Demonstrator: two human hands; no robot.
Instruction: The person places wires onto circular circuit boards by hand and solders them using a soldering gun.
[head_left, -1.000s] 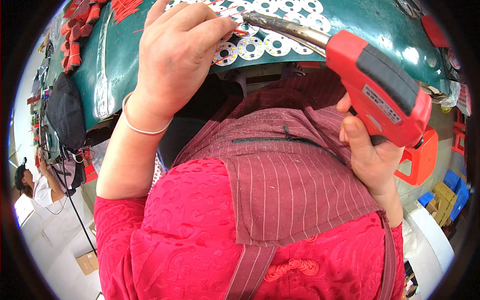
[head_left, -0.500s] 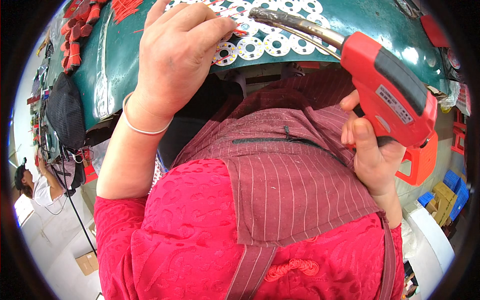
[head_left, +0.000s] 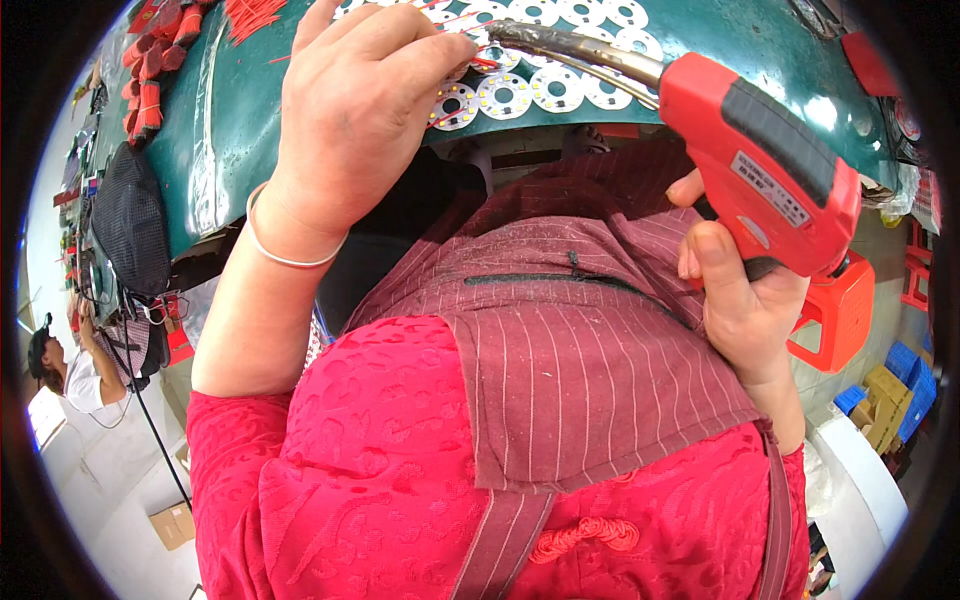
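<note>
My right hand [head_left: 740,270] is wrapped round the grip of a red and black soldering gun [head_left: 765,165]. Its dark tip reaches left over the circuit boards, close to the fingers of my left hand [head_left: 365,110]. Those left fingers are pinched on a thin red wire [head_left: 484,62], whose end lies by the soldering tip. Beneath both hands spread several white ring-shaped LED boards [head_left: 503,95] in rows, with red wires on some of them. Part of the pinch is hidden behind my own fingers.
A green work mat [head_left: 255,110] covers the table. Bundles of red wire [head_left: 147,110] and a loose heap of red wires [head_left: 252,18] lie at the far left. A black mesh cap [head_left: 130,225] hangs at the table's left edge. A red stool [head_left: 835,315] stands right; another person [head_left: 75,370] is at far left.
The soldering gun has moved slightly left and down, bringing its tip nearer to my left fingertips. My left hand has barely shifted and keeps its pinch.
</note>
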